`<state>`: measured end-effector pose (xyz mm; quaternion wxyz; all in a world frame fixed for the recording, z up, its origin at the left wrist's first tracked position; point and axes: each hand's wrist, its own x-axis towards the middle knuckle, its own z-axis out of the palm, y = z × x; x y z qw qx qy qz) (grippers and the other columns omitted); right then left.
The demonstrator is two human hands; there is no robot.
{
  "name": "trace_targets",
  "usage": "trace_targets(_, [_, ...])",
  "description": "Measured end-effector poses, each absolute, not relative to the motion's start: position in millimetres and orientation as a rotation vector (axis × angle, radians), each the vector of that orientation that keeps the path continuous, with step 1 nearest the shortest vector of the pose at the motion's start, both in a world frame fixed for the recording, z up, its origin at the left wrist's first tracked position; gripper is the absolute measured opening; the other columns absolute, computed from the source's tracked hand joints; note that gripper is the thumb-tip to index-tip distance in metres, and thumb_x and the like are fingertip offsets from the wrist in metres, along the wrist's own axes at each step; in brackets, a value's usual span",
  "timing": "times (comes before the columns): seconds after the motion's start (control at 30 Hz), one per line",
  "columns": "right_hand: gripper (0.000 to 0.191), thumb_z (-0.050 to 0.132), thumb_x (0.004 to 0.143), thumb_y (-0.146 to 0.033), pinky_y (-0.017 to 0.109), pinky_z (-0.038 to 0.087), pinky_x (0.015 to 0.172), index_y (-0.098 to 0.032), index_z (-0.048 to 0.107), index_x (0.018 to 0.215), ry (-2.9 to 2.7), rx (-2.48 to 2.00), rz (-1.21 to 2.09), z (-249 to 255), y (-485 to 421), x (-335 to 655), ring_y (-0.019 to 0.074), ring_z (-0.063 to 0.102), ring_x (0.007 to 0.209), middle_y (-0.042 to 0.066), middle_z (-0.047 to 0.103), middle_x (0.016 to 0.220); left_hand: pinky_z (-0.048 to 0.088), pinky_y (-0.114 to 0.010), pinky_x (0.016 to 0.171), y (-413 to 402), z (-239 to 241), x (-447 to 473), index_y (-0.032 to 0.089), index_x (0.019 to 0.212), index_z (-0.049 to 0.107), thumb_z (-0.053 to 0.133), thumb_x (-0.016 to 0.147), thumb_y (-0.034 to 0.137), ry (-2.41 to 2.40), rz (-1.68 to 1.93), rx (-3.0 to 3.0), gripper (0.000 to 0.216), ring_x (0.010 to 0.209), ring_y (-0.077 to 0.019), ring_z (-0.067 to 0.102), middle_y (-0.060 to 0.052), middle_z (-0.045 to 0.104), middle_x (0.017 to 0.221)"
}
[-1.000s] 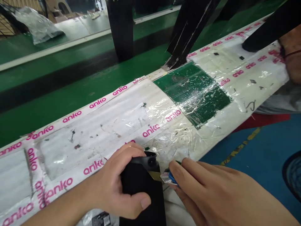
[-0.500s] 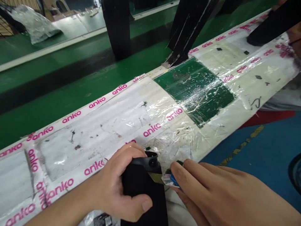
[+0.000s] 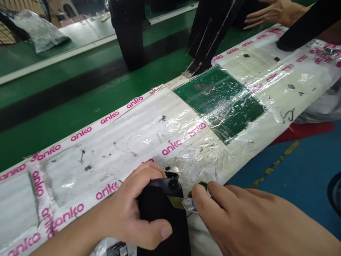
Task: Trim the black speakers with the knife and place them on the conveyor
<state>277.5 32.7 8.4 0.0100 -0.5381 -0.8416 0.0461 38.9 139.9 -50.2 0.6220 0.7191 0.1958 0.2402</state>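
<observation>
My left hand (image 3: 144,209) is wrapped around a black part (image 3: 170,227) with a smooth dark body and a raised, curved rim (image 3: 170,180) with a small round hole. Its thumb lies across the body while the other fingers curl behind the rim, partly hidden. Between the fingers of my right hand (image 3: 237,213) is a utility knife (image 3: 189,204), its handle mostly covered. The knife's blade (image 3: 176,201) points left and lies against the part just below the rim; whether it has cut in, I cannot tell.
A long bench top (image 3: 128,131) covered with taped white sheeting runs diagonally, with a green patch (image 3: 221,103). Beyond is a green conveyor (image 3: 87,92) with black upright pieces (image 3: 129,35). Another person's hand (image 3: 277,14) and a black tubular piece (image 3: 306,25) are at upper right.
Another person's open hand has come into view at the upper right. My hands, the black part and the knife have barely moved.
</observation>
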Motion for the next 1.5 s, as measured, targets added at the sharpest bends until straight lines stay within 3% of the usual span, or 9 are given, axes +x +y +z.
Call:
trace_targets(0.17, [0.060, 0.055, 0.059, -0.007, 0.035, 0.039, 0.046, -0.022, 0.055, 0.117, -2.639, -1.698, 0.112, 7, 33, 276, 0.0186, 0.061, 0.050, -0.003, 0.063, 0.075, 0.051, -0.034, 0.078, 141, -52, 38, 0.028, 0.119, 0.058, 0.084, 0.083, 0.044, 0.417, 0.518, 1.621, 0.047, 0.090, -0.0219, 0.058, -0.004, 0.056, 0.108])
trace_targets(0.3, [0.057, 0.055, 0.057, -0.008, 0.035, 0.029, 0.042, -0.023, 0.054, 0.112, -2.538, -1.697, 0.175, 5, 36, 276, 0.0168, 0.054, 0.042, -0.005, 0.061, 0.069, 0.051, -0.034, 0.077, 139, -53, 38, 0.029, 0.119, 0.058, 0.085, 0.081, 0.044, 0.435, 0.521, 1.615, 0.048, 0.089, -0.0217, 0.057, -0.004, 0.056, 0.107])
trace_targets(0.53, [0.032, 0.052, 0.076, -0.006, 0.037, 0.035, 0.047, -0.027, 0.050, 0.101, -2.505, -1.657, 0.232, 7, 33, 286, 0.0193, 0.061, 0.049, -0.004, 0.060, 0.071, 0.048, -0.032, 0.072, 138, -52, 41, 0.028, 0.116, 0.057, 0.086, 0.079, 0.043, 0.442, 0.584, 1.645, 0.049, 0.084, -0.0198, 0.055, -0.003, 0.056, 0.101])
trace_targets(0.73, [0.042, 0.053, 0.067, -0.005, 0.037, 0.034, 0.046, -0.025, 0.054, 0.105, -2.543, -1.659, 0.305, 5, 32, 280, 0.0183, 0.061, 0.050, -0.005, 0.062, 0.073, 0.050, -0.032, 0.071, 139, -53, 42, 0.029, 0.117, 0.058, 0.086, 0.080, 0.048, 0.446, 0.600, 1.649, 0.050, 0.083, -0.0199, 0.057, -0.003, 0.057, 0.101])
trace_targets(1.0, [0.052, 0.055, 0.064, -0.007, 0.035, 0.036, 0.046, -0.022, 0.055, 0.113, -2.544, -1.645, 0.207, 6, 36, 280, 0.0171, 0.062, 0.051, -0.004, 0.064, 0.074, 0.050, -0.032, 0.072, 139, -53, 39, 0.029, 0.118, 0.057, 0.085, 0.080, 0.047, 0.434, 0.583, 1.655, 0.051, 0.085, -0.0203, 0.058, -0.003, 0.057, 0.102])
trace_targets(1.17, [0.047, 0.057, 0.065, -0.007, 0.035, 0.035, 0.045, -0.023, 0.053, 0.109, -2.555, -1.646, 0.229, 5, 33, 283, 0.0167, 0.060, 0.049, -0.005, 0.062, 0.072, 0.051, -0.032, 0.075, 139, -54, 41, 0.029, 0.122, 0.056, 0.084, 0.083, 0.045, 0.419, 0.584, 1.667, 0.051, 0.086, -0.0197, 0.057, -0.003, 0.056, 0.103])
trace_targets(1.33, [0.060, 0.055, 0.062, -0.007, 0.035, 0.037, 0.047, -0.021, 0.053, 0.120, -2.634, -1.661, 0.152, 6, 35, 281, 0.0192, 0.062, 0.052, -0.002, 0.064, 0.077, 0.050, -0.031, 0.076, 139, -50, 39, 0.029, 0.122, 0.057, 0.086, 0.081, 0.041, 0.420, 0.547, 1.629, 0.051, 0.090, -0.0193, 0.056, -0.003, 0.055, 0.108])
trace_targets(1.5, [0.053, 0.057, 0.056, -0.006, 0.035, 0.032, 0.044, -0.024, 0.050, 0.106, -2.580, -1.681, 0.055, 0, 42, 277, 0.0221, 0.060, 0.045, 0.000, 0.062, 0.070, 0.050, -0.033, 0.081, 143, -48, 36, 0.029, 0.119, 0.059, 0.086, 0.082, 0.038, 0.420, 0.452, 1.585, 0.047, 0.094, -0.0198, 0.057, -0.002, 0.054, 0.111])
